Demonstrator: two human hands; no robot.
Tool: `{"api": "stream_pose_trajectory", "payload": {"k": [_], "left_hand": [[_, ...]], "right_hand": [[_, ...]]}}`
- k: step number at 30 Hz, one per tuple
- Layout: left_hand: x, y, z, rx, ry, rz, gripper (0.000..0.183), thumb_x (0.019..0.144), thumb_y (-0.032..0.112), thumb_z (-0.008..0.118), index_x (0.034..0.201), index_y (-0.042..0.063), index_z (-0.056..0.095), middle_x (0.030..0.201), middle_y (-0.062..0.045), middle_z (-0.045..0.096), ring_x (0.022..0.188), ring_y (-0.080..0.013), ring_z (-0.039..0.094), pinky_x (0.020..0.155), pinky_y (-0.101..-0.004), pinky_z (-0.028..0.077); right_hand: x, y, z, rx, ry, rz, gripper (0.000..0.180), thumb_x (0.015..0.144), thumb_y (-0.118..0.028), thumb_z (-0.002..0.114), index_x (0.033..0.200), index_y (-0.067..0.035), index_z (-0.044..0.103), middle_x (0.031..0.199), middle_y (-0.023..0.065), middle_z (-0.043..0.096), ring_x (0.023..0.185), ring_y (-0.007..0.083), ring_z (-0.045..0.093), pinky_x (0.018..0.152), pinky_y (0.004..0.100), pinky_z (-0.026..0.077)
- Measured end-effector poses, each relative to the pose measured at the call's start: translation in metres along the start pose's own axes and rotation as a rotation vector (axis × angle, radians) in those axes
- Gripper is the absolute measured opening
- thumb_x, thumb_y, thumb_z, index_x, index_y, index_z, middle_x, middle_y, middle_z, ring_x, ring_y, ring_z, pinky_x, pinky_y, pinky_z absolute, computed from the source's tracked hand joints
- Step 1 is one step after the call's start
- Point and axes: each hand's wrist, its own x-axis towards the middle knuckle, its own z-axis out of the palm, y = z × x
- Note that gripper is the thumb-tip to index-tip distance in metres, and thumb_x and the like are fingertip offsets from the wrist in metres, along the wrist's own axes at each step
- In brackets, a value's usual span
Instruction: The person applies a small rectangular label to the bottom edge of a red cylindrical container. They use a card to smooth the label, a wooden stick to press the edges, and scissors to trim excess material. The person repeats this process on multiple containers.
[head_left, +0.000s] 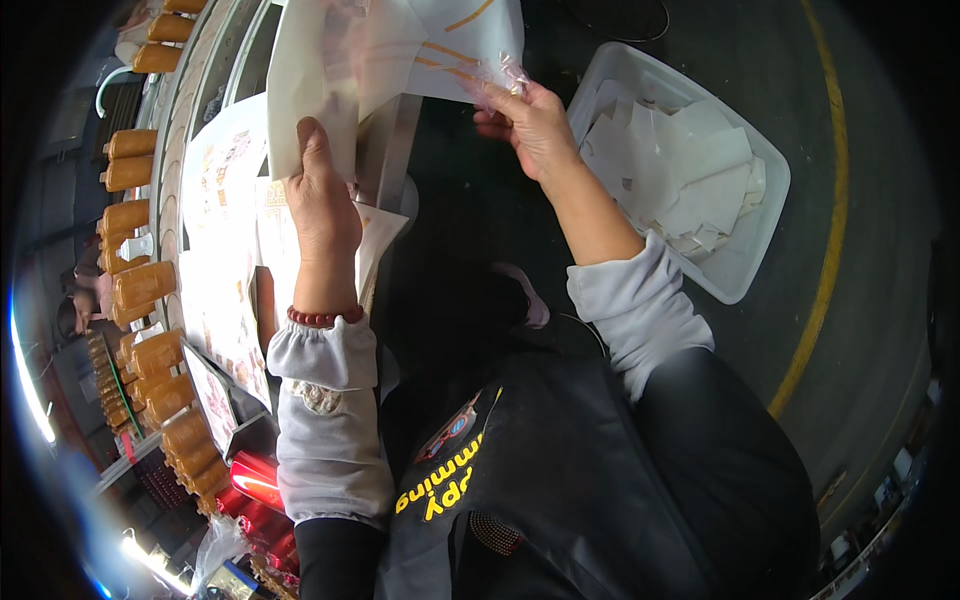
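My left hand grips the near edge of a pale, partly see-through sheet, thumb on top. Beyond it the sheeting spreads as a wide whitish piece with thin orange strips on it. At its right side my right hand pinches crumpled clear film between thumb and fingers. Whether that film is still joined to the sheet cannot be told. Under and beside my left hand, printed sheets lie on the workbench, partly washed out by glare.
A white plastic bin holding discarded paper and film stands on the dark floor to the right, inside a yellow floor line. Amber-coloured bottles line the bench's left side. Shiny red containers sit at lower left.
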Motion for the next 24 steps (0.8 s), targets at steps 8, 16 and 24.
{"api": "stream_pose_trajectory", "payload": {"k": [8,16,24], "left_hand": [[-0.002,0.006,0.008,0.018,0.04,-0.003,0.068,0.103,0.049,0.059,0.14,-0.008,0.053,0.131,-0.018,0.06,0.12,-0.0249,0.058,0.101,-0.035,0.048],[-0.006,0.011,0.01,0.081,0.034,-0.007,0.067,0.102,0.051,0.06,0.136,-0.007,0.057,0.121,-0.016,0.064,0.109,-0.022,0.06,0.086,-0.0327,0.051],[-0.007,0.011,0.011,0.029,0.046,0.018,0.071,0.1,0.052,0.063,0.14,-0.006,0.053,0.127,-0.017,0.062,0.114,-0.0234,0.059,0.09,-0.0348,0.051]], "right_hand": [[-0.012,-0.025,-0.017,0.184,-0.089,-0.001,0.04,0.101,-0.035,0.066,0.121,0.0,0.063,0.108,0.0121,0.073,0.091,0.0189,0.072,0.076,0.031,0.06],[-0.018,-0.033,-0.03,0.062,-0.091,-0.026,0.03,0.104,-0.032,0.062,0.109,-0.002,0.065,0.106,0.0137,0.073,0.09,0.0182,0.072,0.076,0.0304,0.059],[-0.02,-0.042,-0.027,-0.179,0.04,-0.037,0.03,0.104,-0.032,0.06,0.098,-0.003,0.066,0.083,0.0081,0.071,0.07,0.0131,0.067,0.064,0.0264,0.053]]}}
